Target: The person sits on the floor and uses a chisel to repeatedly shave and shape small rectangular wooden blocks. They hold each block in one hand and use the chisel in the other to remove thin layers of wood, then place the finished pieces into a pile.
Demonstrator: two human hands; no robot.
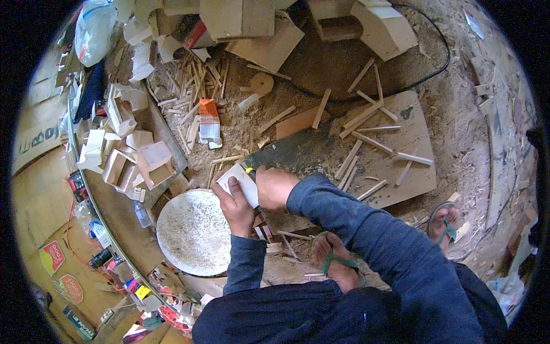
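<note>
My left hand [236, 207] grips a pale, flat-faced wooden piece [246, 188], thumb lying across its face. Close against the piece's right side, my right hand [275, 187] is closed around a small tool with a yellow and black end [250, 171]. Its working end is hidden, so its exact kind cannot be made out. Both hands are above the gap between a round, speckled white disc [189, 241] and a dark-stained board [421, 166]. Thin wood strips [361, 118] lie scattered on that board.
An orange and white carton [209, 121] stands among wood sticks beyond my hands. Cut wooden box pieces [154, 157] are piled at left, larger blocks [238, 20] at the far side. A black cable [446, 49] curves across the dusty ground. My sandalled foot [338, 261] is near the strips.
</note>
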